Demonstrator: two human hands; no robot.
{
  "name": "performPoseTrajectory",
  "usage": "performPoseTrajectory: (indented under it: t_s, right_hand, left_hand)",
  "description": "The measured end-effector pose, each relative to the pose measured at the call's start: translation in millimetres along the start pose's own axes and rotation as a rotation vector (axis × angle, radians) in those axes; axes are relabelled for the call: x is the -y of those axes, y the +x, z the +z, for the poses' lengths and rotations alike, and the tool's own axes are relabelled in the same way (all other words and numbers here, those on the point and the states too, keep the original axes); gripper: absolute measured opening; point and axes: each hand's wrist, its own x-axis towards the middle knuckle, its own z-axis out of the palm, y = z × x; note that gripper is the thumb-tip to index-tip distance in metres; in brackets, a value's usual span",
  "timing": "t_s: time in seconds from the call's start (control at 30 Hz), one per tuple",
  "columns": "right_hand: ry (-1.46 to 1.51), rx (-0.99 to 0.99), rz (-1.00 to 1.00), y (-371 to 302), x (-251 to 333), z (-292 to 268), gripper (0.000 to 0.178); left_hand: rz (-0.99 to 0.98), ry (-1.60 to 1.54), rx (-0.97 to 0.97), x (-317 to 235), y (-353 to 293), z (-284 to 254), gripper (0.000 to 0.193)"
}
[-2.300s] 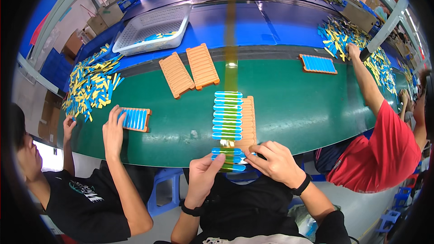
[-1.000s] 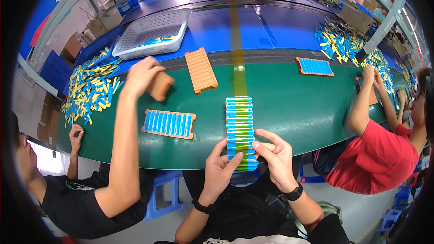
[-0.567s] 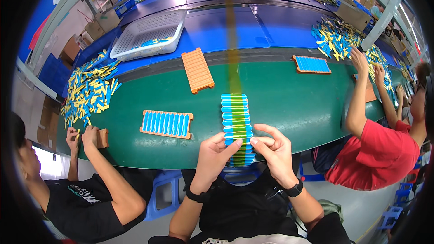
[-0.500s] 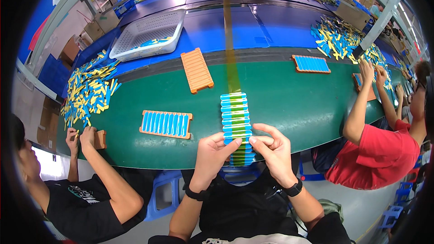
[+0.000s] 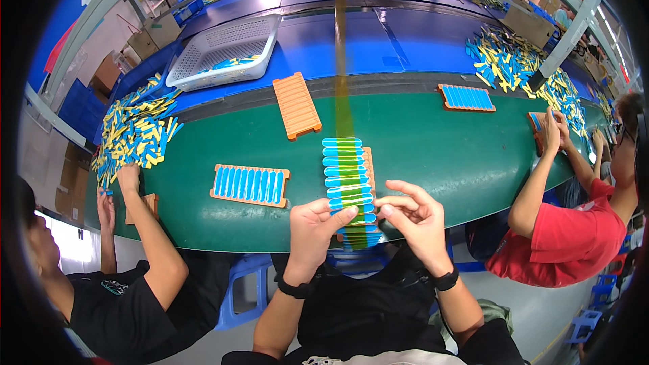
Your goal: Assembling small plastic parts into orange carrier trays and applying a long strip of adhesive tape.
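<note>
A row of blue flat, round-ended sticks [image 5: 331, 172] lies side by side in front of me, joined across the middle by a see-through yellowish tape [image 5: 343, 105]. The tape runs up from the row toward the rolls at the far side. My left hand [image 5: 311, 230] pinches the row at its left edge, thumb on top. At the right edge, my right hand [image 5: 417, 226] has thumb and a fingertip closed at the stick ends, with the index finger raised. An orange slotted tray [image 5: 368, 162] shows under the row's right side. The row's near end hangs past the table edge.
On the green table [image 5: 419, 162] are an orange tray of blue sticks [image 5: 249, 186], a bare orange tray [image 5: 296, 105] and another filled tray [image 5: 468, 97]. Blue and yellow stick heaps [image 5: 138, 138] flank me. A white basket [image 5: 223, 54] stands behind. Co-workers sit on both sides.
The taped row has shifted slightly left at its far end, and the orange tray now shows beside it. My right hand has moved slightly right. The left co-worker's hand has reached to the heap.
</note>
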Motion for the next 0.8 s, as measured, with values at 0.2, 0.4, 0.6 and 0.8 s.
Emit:
performPoseTrajectory:
  t_s: [0.2, 0.4, 0.6, 0.8]
  right_hand:
    - [-0.07, 0.3, 0.203, -10.7, -0.8, -18.6, 0.035]
    - [-0.221, 0.326, 0.083, -16.4, -13.9, -15.0, 0.029]
    - [-0.213, 0.373, 0.11, -20.5, -7.2, -8.7, 0.023]
    - [-0.314, 0.476, 0.2, -20.5, -3.8, -9.6, 0.019]
  left_hand:
    - [-0.091, -0.129, 0.129, -6.2, 8.7, -13.5, 0.022]
    - [-0.109, -0.145, 0.206, -21.3, 19.2, -2.2, 0.03]
    - [-0.112, -0.275, 0.201, -27.2, 43.1, 4.4, 0.028]
    - [-0.244, -0.213, 0.173, -25.3, 71.2, 3.2, 0.028]
